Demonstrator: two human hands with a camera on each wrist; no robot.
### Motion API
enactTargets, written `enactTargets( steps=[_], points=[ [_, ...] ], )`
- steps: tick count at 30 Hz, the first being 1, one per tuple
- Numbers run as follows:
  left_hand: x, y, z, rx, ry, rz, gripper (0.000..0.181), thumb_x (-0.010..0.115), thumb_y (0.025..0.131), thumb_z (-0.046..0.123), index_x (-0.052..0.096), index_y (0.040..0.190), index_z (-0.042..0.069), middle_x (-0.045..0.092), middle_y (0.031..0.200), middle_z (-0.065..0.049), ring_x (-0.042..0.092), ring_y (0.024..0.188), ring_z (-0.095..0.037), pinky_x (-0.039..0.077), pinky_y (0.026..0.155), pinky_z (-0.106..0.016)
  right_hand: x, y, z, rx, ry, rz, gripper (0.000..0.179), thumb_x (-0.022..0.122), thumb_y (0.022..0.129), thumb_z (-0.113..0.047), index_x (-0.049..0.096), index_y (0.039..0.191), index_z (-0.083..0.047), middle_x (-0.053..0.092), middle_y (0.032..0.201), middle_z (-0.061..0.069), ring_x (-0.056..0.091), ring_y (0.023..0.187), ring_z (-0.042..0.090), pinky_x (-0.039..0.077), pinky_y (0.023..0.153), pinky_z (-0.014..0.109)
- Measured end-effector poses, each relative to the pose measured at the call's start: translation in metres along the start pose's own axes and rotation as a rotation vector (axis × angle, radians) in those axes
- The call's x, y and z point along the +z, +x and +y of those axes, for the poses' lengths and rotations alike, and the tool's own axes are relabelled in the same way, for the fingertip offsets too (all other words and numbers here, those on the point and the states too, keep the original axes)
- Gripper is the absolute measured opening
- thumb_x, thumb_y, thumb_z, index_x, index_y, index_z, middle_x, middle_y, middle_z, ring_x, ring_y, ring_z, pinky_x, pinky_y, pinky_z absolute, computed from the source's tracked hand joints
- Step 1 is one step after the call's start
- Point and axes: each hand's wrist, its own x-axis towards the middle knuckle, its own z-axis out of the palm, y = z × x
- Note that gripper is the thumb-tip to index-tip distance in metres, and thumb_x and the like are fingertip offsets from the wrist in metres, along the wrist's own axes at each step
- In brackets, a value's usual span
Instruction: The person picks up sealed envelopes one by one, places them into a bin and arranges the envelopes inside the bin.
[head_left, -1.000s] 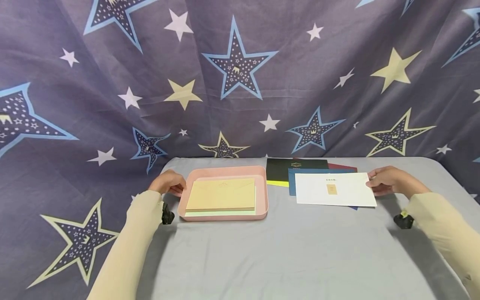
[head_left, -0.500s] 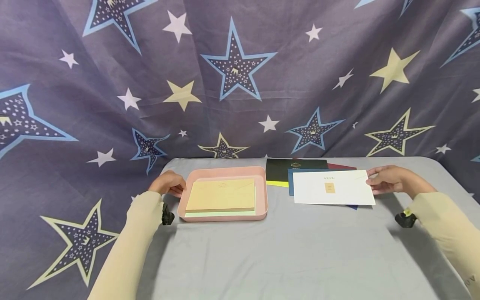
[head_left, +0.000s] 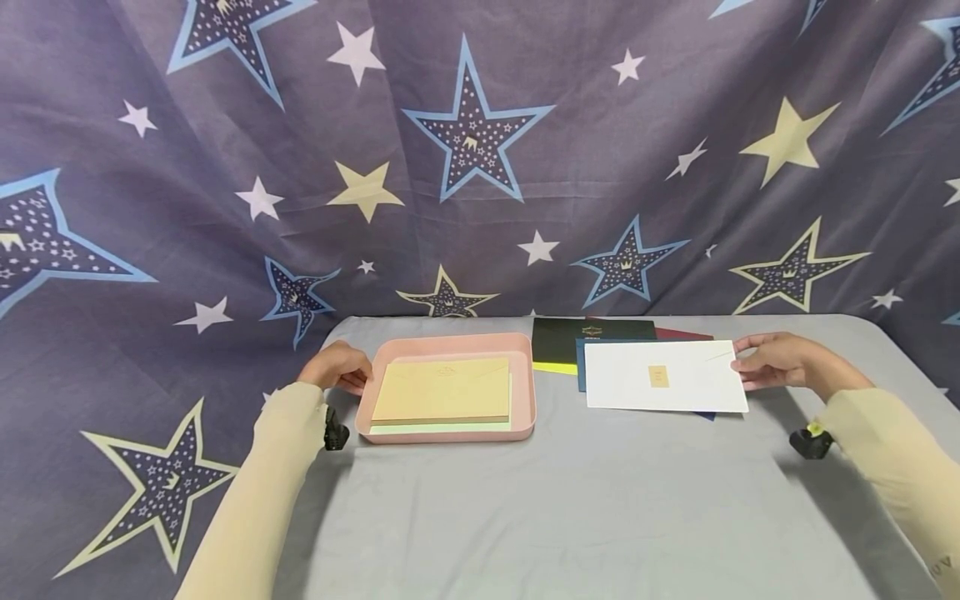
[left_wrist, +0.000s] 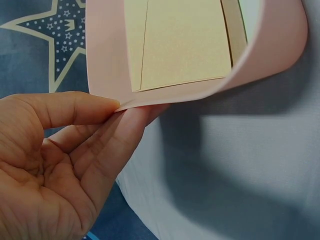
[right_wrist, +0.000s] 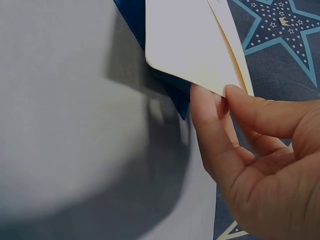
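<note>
In the head view my left hand is at the left side of a pink tray. The left wrist view shows its thumb and fingers pinching the tray's rim. A cream envelope lies in the tray on top of something pale green. My right hand pinches the right end of a white envelope, which has a small tan patch. From the right wrist view, the envelope's end is between thumb and fingers, over a blue envelope.
Behind the white envelope, overlapping flat pieces lie on the grey-covered table: a black envelope, a dark red one and a yellow edge. A star-patterned curtain hangs at the back.
The white envelope and my right hand have shifted slightly left. The line of print above the tan patch, visible earlier, no longer shows. My left hand and the tray look unmoved.
</note>
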Motion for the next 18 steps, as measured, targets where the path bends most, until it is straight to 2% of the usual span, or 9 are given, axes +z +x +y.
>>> enactTargets(
  steps=[7, 18],
  points=[
    [0.0002, -0.0011, -0.0008, 0.016, -0.008, -0.01, 0.014, 0.062, 0.084, -0.001, 0.066, 0.095, -0.008, 0.065, 0.071, -0.006, 0.063, 0.058, -0.014, 0.063, 0.063, -0.029, 0.0022, 0.0014, 0.0043, -0.033, -0.002, 0.02, 0.037, 0.061, 0.098, 0.001, 0.045, 0.131, 0.006, 0.071, 0.085, -0.001, 0.071, 0.08, 0.01, 0.064, 0.081, 0.029],
    [-0.0016, -0.0072, 0.0032, 0.009, -0.006, -0.02, 0.01, 0.06, 0.082, -0.002, 0.067, 0.088, -0.006, 0.065, 0.069, -0.006, 0.063, 0.058, -0.014, 0.063, 0.063, -0.027, 0.0027, 0.0044, 0.0091, -0.058, 0.035, 0.025, 0.03, 0.061, 0.096, 0.003, 0.05, 0.124, 0.0, 0.071, 0.084, 0.0, 0.071, 0.079, 0.011, 0.064, 0.079, 0.029]
  ],
)
